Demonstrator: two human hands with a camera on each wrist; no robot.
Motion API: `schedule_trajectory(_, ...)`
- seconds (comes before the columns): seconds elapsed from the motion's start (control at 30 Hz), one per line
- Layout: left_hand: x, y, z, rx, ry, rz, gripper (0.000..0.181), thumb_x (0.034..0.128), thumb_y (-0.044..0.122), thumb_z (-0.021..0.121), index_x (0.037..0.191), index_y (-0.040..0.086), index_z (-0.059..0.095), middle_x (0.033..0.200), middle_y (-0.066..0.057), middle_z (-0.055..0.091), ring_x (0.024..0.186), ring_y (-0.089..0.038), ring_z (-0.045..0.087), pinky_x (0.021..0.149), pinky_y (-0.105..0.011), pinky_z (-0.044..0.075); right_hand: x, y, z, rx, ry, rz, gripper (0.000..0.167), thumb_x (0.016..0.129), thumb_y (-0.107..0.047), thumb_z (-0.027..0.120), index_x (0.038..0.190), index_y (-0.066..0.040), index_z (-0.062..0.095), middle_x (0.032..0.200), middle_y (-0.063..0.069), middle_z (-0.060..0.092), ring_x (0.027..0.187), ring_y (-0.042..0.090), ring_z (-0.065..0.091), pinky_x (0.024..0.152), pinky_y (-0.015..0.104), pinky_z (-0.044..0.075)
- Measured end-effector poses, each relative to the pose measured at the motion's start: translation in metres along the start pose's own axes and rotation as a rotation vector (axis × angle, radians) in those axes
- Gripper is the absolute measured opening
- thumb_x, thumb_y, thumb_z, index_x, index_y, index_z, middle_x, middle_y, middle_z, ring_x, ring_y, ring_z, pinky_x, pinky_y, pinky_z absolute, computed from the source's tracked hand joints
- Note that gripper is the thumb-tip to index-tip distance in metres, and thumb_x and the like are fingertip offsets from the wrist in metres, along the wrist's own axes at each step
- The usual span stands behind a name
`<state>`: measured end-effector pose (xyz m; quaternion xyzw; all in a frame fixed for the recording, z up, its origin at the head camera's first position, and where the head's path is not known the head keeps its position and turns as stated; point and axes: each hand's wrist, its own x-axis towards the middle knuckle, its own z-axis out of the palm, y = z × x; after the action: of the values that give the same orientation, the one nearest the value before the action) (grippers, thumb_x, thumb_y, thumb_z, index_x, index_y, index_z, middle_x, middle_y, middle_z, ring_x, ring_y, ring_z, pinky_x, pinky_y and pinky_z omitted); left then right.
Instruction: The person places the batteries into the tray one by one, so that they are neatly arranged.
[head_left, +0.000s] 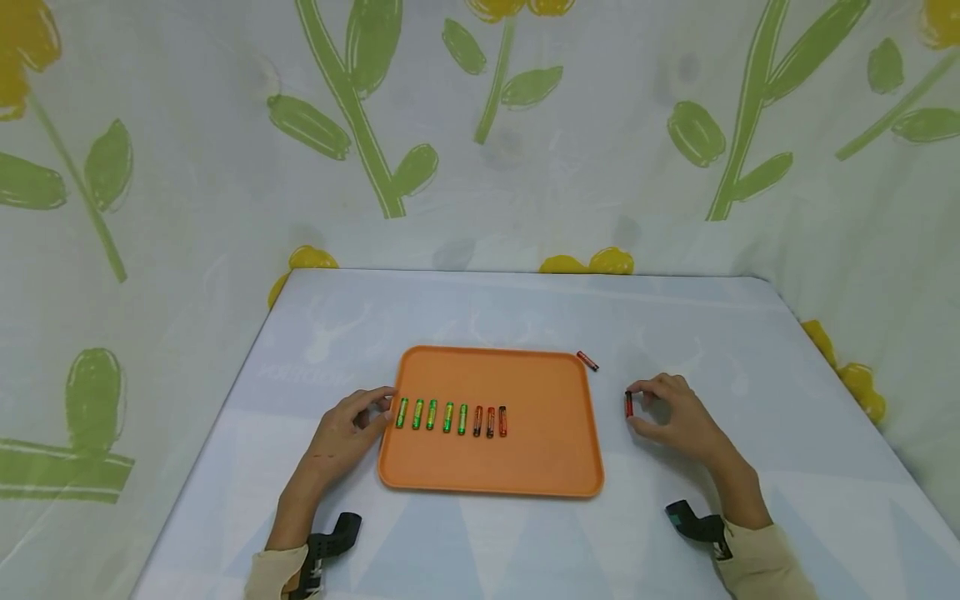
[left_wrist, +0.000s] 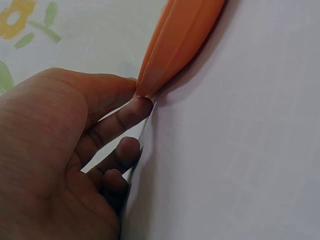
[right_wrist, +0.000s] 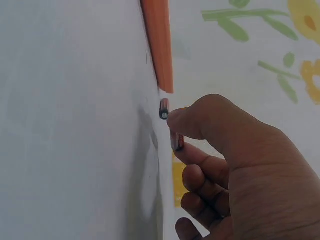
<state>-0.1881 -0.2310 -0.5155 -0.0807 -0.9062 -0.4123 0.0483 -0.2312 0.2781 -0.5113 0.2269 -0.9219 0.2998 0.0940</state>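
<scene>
An orange tray (head_left: 547, 450) lies on the table, bearing a row of several green batteries (head_left: 432, 414) and, to their right, 3 red-and-black batteries (head_left: 491, 422). At the tray's left edge, my left hand (head_left: 333, 446) pinches the rim between thumb and index finger; the left wrist view shows the finger at the underside of the tray (left_wrist: 182, 37). To the right of the tray, my right hand (head_left: 682, 425) holds a red battery (head_left: 628, 405) between thumb and index finger. Part of that battery (right_wrist: 177, 142) is hidden behind the thumb in the right wrist view.
Another red battery (head_left: 588, 361) lies tilted by the tray's top right corner. The pale patterned table (head_left: 480, 550) stretches around the tray, with a flower-printed cloth (head_left: 570, 183) hanging behind. Each wrist wears a black strap with a camera mount (head_left: 697, 525).
</scene>
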Motion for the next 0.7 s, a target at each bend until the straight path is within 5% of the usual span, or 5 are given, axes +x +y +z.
schedule_trajectory(0.7,0.000,0.000,-0.001,-0.010,-0.014,-0.018,0.037,0.0963,0.017,0.069,0.133,0.017,0.065,0.106,0.003,0.064,0.083,-0.016,0.049,0.071,-0.031,0.041,0.011,-0.041,0.024,0.095,0.006,-0.068,0.042,0.075,-0.005,0.085,0.112,-0.013,0.067,0.090,0.001,0.052,0.097,0.016,0.038,0.080,0.044,0.028)
